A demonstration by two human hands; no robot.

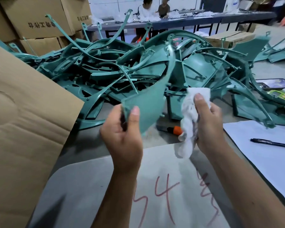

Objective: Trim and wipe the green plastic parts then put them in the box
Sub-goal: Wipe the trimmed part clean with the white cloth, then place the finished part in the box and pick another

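Note:
My left hand (123,135) grips the lower corner of a curved green plastic part (148,97), thumb on its face, and holds it upright above the table. A dark tool handle shows inside the same palm. My right hand (207,122) holds a crumpled white cloth (190,116) just right of the part, with its top near the part's edge. Behind both hands lies a big heap of green plastic parts (105,68). The flap of the cardboard box (23,112) stands at the left.
An orange-capped tool (175,130) lies on the grey table under the part. A white sheet with red writing (163,191) is in front of me, a black pen (271,143) on paper at right. Stacked cartons (34,18) stand behind; people sit at a far table.

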